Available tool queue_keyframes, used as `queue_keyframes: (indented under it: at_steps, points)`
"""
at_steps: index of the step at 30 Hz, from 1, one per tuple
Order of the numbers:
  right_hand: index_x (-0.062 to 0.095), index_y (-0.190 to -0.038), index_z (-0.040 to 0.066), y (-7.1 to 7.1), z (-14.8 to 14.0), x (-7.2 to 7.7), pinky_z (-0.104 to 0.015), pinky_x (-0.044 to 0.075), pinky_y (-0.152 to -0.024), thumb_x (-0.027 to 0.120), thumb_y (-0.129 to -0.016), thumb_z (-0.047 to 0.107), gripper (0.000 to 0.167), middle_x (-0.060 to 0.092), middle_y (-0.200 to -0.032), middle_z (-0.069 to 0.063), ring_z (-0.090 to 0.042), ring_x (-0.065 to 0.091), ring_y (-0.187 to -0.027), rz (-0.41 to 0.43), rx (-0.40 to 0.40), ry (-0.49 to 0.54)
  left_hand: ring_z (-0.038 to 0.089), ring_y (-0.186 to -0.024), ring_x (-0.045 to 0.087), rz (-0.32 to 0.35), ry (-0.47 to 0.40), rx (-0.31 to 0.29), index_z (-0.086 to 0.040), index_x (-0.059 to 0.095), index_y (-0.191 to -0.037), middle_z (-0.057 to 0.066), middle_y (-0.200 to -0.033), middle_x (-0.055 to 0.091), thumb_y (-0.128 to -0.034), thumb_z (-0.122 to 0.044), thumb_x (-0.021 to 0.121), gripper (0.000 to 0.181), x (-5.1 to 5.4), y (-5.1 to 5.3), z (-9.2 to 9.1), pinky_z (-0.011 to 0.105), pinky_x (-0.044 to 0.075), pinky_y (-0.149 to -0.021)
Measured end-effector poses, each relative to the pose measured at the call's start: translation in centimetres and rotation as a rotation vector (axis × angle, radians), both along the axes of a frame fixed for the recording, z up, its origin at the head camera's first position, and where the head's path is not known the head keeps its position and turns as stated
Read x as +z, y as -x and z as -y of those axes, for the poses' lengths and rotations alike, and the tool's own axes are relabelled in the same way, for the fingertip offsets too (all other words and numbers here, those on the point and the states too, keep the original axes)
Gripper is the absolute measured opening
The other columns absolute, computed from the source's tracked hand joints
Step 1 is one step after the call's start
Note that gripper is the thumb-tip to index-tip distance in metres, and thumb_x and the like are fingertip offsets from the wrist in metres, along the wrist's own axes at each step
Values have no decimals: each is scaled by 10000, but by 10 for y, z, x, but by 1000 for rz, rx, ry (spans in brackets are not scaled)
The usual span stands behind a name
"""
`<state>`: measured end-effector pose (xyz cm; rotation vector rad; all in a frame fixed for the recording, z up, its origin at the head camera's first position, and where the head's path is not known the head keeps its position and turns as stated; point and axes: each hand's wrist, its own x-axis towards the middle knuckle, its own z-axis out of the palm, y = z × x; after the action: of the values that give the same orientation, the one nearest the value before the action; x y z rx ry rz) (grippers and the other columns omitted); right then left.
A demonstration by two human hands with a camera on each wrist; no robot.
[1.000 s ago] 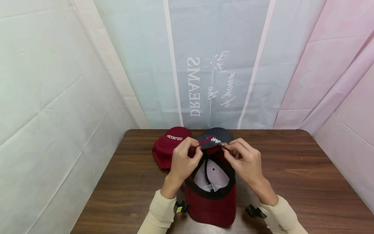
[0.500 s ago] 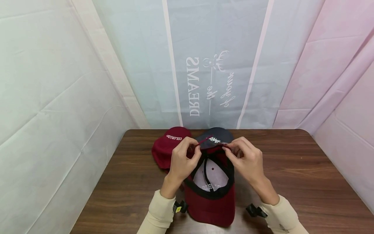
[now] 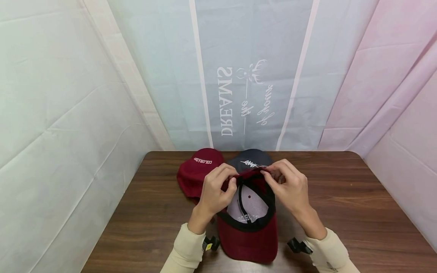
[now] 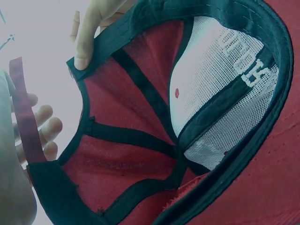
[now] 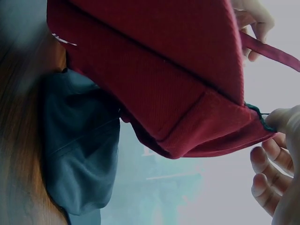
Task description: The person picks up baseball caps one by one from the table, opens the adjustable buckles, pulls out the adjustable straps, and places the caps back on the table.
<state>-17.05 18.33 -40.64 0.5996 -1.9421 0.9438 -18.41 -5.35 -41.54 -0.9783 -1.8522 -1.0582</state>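
A maroon baseball cap [image 3: 248,242] is held brim toward me with its inside facing up, showing a black sweatband and white mesh behind the front panel. My left hand [image 3: 216,189] pinches the cap's loose maroon back strap [image 4: 29,115] between thumb and fingers; in the left wrist view those fingers lie behind the strap. My right hand [image 3: 290,185] pinches the opposite corner of the back opening, its thumb on the black band in the left wrist view. The right wrist view shows the cap's outer maroon panels [image 5: 150,93], with the right hand [image 5: 281,154] at the corner.
Behind the left hand sits another maroon cap [image 3: 198,170] lettered COLORADO. Beside it, behind the held cap, lies a dark grey-blue cap [image 3: 252,155] with white lettering. All are on a brown wood-grain table [image 3: 341,197], with printed cloth [image 3: 252,45] hanging behind.
The strap end that stuck up diagonally past my left fingertips has come down toward the back opening. My left fingers have shifted slightly right; the right hand barely moved.
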Motion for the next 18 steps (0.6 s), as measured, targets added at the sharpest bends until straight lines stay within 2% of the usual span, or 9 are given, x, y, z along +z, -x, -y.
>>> queue_keyframes:
  at_steps: [11, 18]
  points:
    - [748, -889, 112, -2, 1, 0, -152, 451, -533, 888, -785, 7, 204, 666, -811, 48, -8, 533, -577, 11, 3, 6, 129, -742, 616, -28, 21, -27, -116, 717, -904, 10, -924, 712, -913, -85, 596, 125, 0, -2, -1, 218, 508, -697]
    - [749, -891, 116, -3, 1, 1, -177, 454, -521, 892, -775, 4, 216, 663, -810, 47, -6, 524, -578, -2, 11, 3, 117, -741, 603, -5, 21, -4, -83, 714, -893, 10, -901, 702, -926, -57, 628, 97, 2, -2, -2, 204, 508, -692]
